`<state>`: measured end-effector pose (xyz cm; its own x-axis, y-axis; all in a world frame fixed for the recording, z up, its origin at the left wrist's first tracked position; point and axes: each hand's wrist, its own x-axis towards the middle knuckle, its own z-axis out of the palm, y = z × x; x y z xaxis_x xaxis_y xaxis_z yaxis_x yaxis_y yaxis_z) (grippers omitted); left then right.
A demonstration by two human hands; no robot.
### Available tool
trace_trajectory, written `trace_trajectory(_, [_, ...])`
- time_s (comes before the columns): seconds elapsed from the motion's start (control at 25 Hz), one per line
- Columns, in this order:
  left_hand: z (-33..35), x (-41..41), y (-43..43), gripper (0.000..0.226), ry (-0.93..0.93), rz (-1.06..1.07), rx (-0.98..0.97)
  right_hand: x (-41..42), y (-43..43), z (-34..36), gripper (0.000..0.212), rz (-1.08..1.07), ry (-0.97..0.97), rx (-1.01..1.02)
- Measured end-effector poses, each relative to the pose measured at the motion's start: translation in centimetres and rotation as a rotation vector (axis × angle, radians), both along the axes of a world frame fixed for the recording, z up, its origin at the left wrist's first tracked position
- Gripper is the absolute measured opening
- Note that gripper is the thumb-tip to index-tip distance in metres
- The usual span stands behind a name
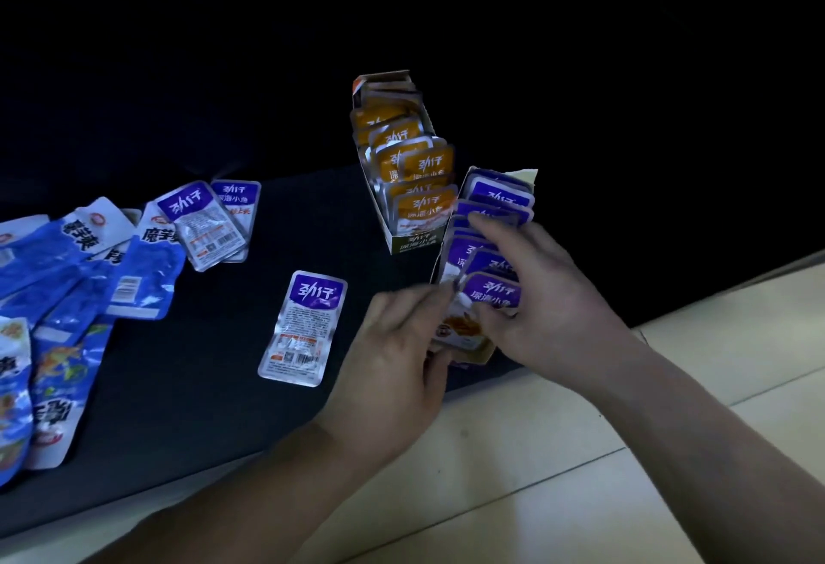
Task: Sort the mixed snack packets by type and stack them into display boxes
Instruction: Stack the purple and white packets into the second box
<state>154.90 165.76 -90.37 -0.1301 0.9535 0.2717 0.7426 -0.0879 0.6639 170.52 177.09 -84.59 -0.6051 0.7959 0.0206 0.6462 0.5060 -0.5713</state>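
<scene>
**Both hands at the purple box**

The right hand [540, 295] lies with spread, relaxed fingers over the purple packets [491, 291] standing in the purple box [527, 175]; the left hand [393, 362], at 8 o'clock of it, has curled fingers at the front packet's edge, but blur hides whether it pinches; the orange box [415, 242], at 11 o'clock, holds orange packets [419, 206]; a loose purple packet [303, 327] lies at 9 o'clock of the left hand.
</scene>
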Motion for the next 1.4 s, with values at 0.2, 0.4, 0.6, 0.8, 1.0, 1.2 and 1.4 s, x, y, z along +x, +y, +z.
trace_trajectory(0.2, [-1.0, -1.2, -1.2, 0.056, -0.274, 0.141, -0.078, 0.0, -0.8, -1.5, 0.108, -0.086, -0.117, 0.257])
trace_trajectory(0.4, [-2.2, -5.4, -3.5, 0.052, -0.068, 0.396, -0.147, -0.3, -2.0, -1.0, 0.098, -0.157, 0.021, 0.321])
trace_trajectory(0.6, [-1.9, -9.0, -4.5, 0.078, 0.087, 0.618, -0.521, -4.8, -6.0, -0.3, 0.051, 0.059, 0.237, 0.356])
trace_trajectory(0.8, [-0.4, -9.9, -4.3, 0.044, -0.288, 0.607, -0.528, -9.3, -8.8, -3.1, 0.04, 0.111, 0.33, -0.2])
trace_trajectory(1.0, [3.7, -11.1, -5.5, 0.016, -1.114, 0.692, -0.362, -10.9, -8.4, -3.7, 0.07, 0.165, 0.255, -0.269])
trace_trajectory(1.2, [6.4, -13.9, -6.3, 0.032, -1.413, 0.609, -0.383, -14.7, -7.8, -2.6, 0.019, 0.139, 0.346, -0.209])
trace_trajectory(1.4, [3.4, -19.2, -4.6, 0.039, 0.033, 0.505, -0.396, -18.6, -5.5, -1.4, 0.01, -0.242, 0.399, -0.653])
